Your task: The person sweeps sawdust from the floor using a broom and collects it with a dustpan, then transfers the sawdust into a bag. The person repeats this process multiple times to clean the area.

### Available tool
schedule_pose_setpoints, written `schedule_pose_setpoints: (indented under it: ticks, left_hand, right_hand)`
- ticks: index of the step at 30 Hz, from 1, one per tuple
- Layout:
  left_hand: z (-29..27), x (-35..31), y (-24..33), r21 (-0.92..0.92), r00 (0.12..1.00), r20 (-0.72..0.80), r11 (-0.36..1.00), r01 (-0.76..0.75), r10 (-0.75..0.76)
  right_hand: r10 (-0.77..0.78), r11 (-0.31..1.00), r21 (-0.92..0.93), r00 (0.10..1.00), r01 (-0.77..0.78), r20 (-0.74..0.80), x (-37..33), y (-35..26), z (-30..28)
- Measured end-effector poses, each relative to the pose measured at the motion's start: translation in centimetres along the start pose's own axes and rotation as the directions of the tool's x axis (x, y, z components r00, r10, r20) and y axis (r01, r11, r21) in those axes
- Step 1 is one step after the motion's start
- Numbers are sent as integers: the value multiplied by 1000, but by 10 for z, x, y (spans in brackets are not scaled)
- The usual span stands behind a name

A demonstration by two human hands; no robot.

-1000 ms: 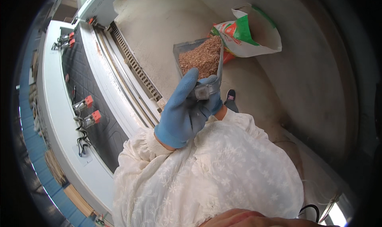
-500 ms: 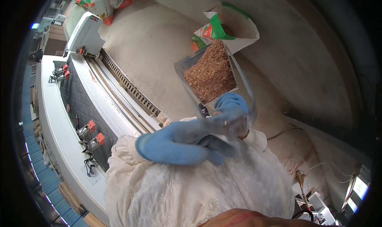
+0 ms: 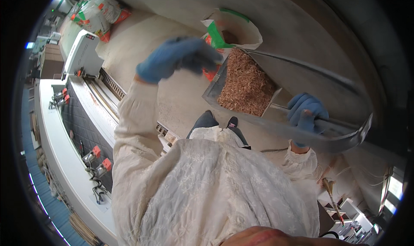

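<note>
A grey dustpan heaped with reddish-brown wood shavings is in front of me, its mouth close against an open white and green sack. From it a long, greyish handle frame runs right to a crossbar. My right hand, in a blue glove, is closed round part of that frame, with the thumb on the near side. My left hand, gloved in blue too, is raised left of the sack. Its fingers reach toward the sack, blurred but seemingly apart, with nothing visible in them.
On the left stands a long white machine with a rail and orange-topped fittings. Filled sacks lie at the far left by the wall. Dusty floor surrounds my feet. A brush-like tool and thin cables are at right.
My left hand has left the handle and swung up and left toward the sack. My right hand has moved right with the handle frame, and the dustpan now tilts to the right.
</note>
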State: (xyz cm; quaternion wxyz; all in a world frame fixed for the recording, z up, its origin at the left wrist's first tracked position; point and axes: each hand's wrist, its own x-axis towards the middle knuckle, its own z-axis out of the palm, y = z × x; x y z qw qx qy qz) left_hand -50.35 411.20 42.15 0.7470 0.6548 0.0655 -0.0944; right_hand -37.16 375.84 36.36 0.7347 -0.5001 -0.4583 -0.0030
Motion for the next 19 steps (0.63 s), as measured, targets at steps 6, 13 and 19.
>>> schedule_pose_setpoints:
  ticks: [6,13,19]
  left_hand:
    - [-138,176,-95,191,738,-663,925,329,-126]
    - [-234,318,-199,484,716,-689,664,570,-113]
    - [-276,374,-300,689,837,-523,498,526,-161]
  right_hand:
    - [357,882,376,923,-283,-142,-5,20,-9]
    - [399,911,281,815,-301,-421,54,31,37]
    - [153,981,-89,974,-170,-170,146,43,80]
